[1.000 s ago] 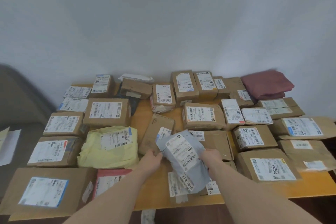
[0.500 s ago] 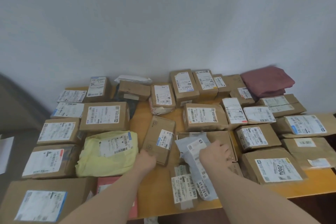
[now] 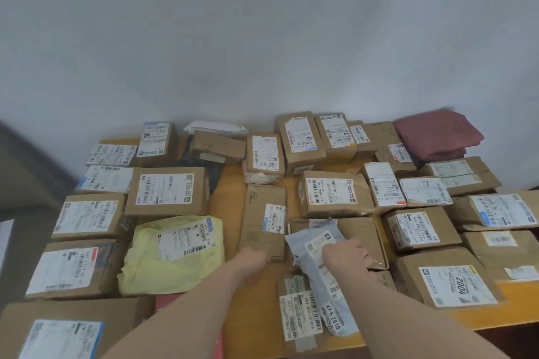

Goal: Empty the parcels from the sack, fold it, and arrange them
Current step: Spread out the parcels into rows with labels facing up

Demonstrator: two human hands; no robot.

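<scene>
A grey poly mailer point(image 3: 326, 294) lies at the front middle of the table, across a small labelled parcel point(image 3: 297, 318) and a flat brown box point(image 3: 358, 230). My right hand point(image 3: 347, 253) rests flat on the mailer's upper part, its fingertips reaching the brown box's near edge. Left of it, my left hand point(image 3: 250, 256) touches the near end of a long brown box point(image 3: 264, 221); its fingers are blurred. At the back right sits the folded maroon sack point(image 3: 437, 134). Labelled parcels cover most of the wooden table point(image 3: 256, 315).
A yellow soft mailer point(image 3: 175, 256) lies left of my left arm, with brown boxes in rows behind and beside it. A box labelled 2004 point(image 3: 449, 283) stands right of my right arm. A white wall runs close behind the table.
The grey mailer, held up in both hands a second ago, now lies on the parcels. My left hand let go and moved to the long brown box. My right hand stayed on the mailer.
</scene>
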